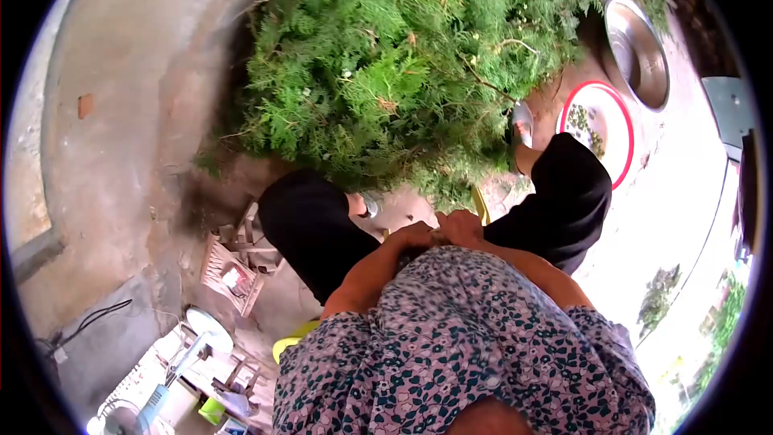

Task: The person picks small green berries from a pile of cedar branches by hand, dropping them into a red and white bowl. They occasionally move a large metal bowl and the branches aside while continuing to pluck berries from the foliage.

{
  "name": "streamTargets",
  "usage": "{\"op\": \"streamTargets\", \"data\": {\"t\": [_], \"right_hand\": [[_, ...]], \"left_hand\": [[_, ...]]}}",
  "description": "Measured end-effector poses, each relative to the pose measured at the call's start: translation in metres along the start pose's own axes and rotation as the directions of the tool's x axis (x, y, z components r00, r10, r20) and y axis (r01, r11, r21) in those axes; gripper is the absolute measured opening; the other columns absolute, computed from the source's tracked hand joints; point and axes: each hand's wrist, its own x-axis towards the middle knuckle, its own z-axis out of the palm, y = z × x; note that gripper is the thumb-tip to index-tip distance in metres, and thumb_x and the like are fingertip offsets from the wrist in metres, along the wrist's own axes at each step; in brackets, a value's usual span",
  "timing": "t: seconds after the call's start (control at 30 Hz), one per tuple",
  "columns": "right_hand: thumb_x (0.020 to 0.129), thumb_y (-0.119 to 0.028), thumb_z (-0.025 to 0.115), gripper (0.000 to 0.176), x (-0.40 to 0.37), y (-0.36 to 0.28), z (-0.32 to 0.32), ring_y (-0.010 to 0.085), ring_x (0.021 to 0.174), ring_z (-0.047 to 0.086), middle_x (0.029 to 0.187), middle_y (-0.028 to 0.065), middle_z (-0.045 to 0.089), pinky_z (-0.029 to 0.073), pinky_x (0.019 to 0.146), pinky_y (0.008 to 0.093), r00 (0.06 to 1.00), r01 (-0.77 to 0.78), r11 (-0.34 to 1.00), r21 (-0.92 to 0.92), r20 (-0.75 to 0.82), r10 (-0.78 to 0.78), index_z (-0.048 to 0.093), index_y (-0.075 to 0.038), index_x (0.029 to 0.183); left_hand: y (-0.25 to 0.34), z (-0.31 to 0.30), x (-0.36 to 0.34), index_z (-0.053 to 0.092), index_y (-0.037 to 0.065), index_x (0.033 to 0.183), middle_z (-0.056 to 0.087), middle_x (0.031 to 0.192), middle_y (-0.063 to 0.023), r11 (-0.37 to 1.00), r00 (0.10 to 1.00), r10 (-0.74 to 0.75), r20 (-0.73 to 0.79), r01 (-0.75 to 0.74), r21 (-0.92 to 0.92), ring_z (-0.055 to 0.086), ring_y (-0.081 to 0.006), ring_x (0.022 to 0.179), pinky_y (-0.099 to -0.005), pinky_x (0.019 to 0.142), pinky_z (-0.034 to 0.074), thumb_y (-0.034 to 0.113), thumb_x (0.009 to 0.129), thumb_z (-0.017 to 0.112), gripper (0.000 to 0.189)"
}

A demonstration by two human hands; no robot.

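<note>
My left hand [415, 235] and my right hand [460, 227] are close together in front of my body, between my spread knees. Both have their fingers curled in; a small pale bit shows between them, and I cannot tell what it is. A yellow curved edge [481, 205] shows just beyond my right hand. Farther forward lies a large heap of green conifer branches [378, 72], with feathery sprigs and a few bare brown twigs. Its near edge reaches close to my feet.
To the right, a white basin with a red rim [631, 141] holds small green pieces. Beyond it a metal basin [636, 52] leans tilted. At left are a wall [121, 97], a small wooden chair [229, 274] and a white fan [209, 330]. A yellow seat edge [291, 341] shows beside me.
</note>
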Motion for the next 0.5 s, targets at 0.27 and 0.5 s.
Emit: {"op": "streamTargets", "data": {"t": [0.27,0.5], "right_hand": [[0.087,-0.039,0.037,0.040,0.012,0.031,0.000,0.0337,0.072,0.060,0.075,0.0162,0.062,0.047,0.058,0.0443,0.880,0.459,0.876,-0.150,-0.061,-0.471,0.064,-0.011,0.080],[0.086,-0.052,0.031,0.053,-0.006,0.022,-0.037,0.0365,0.080,0.060,0.084,0.0199,0.062,0.046,0.071,0.0461,0.954,0.111,0.990,-0.088,0.287,-0.082,0.065,-0.012,0.090]], "left_hand": [[-0.021,0.011,0.037,0.065,0.003,0.097,0.064,0.091,-0.0062,0.947,0.991,0.133,0.006,-0.126,-0.296,0.057,-0.0184,0.086,-0.0301,0.076,0.044,0.026,0.065,0.076,0.040],[-0.022,0.042,0.028,0.064,-0.001,0.082,0.052,0.063,-0.0001,0.740,0.980,0.132,0.150,0.003,-0.673,0.043,-0.0108,0.053,-0.0286,0.047,0.033,0.037,0.065,0.074,0.043]]}}
